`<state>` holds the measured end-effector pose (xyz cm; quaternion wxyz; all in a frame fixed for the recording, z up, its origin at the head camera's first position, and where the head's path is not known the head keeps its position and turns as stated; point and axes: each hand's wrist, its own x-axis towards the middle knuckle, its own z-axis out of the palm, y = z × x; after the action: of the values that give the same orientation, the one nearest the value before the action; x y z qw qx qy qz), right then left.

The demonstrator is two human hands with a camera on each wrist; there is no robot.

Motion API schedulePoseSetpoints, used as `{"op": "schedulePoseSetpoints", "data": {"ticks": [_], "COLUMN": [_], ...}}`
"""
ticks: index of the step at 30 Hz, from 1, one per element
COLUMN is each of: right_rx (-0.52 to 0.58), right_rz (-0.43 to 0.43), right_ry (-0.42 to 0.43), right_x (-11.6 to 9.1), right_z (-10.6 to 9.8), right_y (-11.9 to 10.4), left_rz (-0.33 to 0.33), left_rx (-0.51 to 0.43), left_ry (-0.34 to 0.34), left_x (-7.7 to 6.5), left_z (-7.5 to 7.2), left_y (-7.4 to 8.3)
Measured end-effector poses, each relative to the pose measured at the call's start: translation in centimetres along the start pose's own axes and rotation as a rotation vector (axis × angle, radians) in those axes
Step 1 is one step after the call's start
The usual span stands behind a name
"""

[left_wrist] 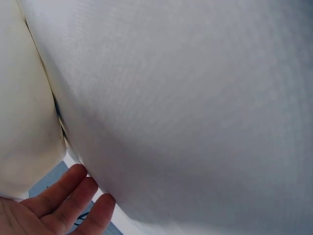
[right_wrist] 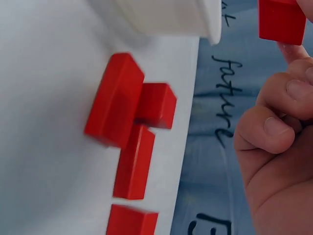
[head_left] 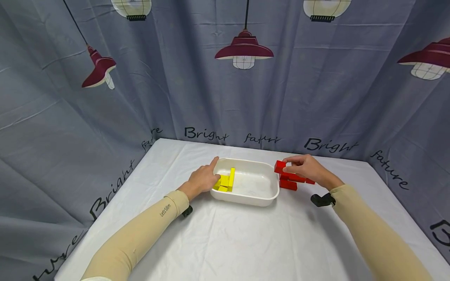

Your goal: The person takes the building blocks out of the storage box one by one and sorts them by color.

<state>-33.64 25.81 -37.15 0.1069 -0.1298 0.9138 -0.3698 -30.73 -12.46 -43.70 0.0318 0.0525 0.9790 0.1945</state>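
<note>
My left hand grips the left end of a white plastic tub, with its thumb over the rim and its index finger along the edge. Three loosely bent fingers of that hand show below the tub's outer wall in the left wrist view. Inside the tub, several yellow blocks lie at the left end. Past the right rim, my right hand pinches a red block between thumb and fingertips, raised above the table. Under it lie several loose red blocks, close to the tub's right side.
The tub stands on a table with a white cloth. A grey curtain printed with lamps and lettering hangs behind the table and along its sides. Black wrist mounts show below both wrists.
</note>
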Motion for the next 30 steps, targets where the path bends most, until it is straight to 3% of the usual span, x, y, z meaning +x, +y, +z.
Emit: {"op": "schedulePoseSetpoints", "data": {"ticks": [11, 30], "right_rx": [0.026, -0.019], "right_rz": [0.077, 0.174], "right_ry": [0.043, 0.091], "right_x": [-1.1, -2.8], "right_z": [-0.5, 0.3], "right_y": [2.9, 7.1], "left_rz": [0.003, 0.002], "left_rx": [-0.001, -0.011], "left_ry": [-0.001, 0.0], "left_x": [0.1, 0.2], "left_z": [0.0, 0.2], "left_y": [0.0, -0.1]}}
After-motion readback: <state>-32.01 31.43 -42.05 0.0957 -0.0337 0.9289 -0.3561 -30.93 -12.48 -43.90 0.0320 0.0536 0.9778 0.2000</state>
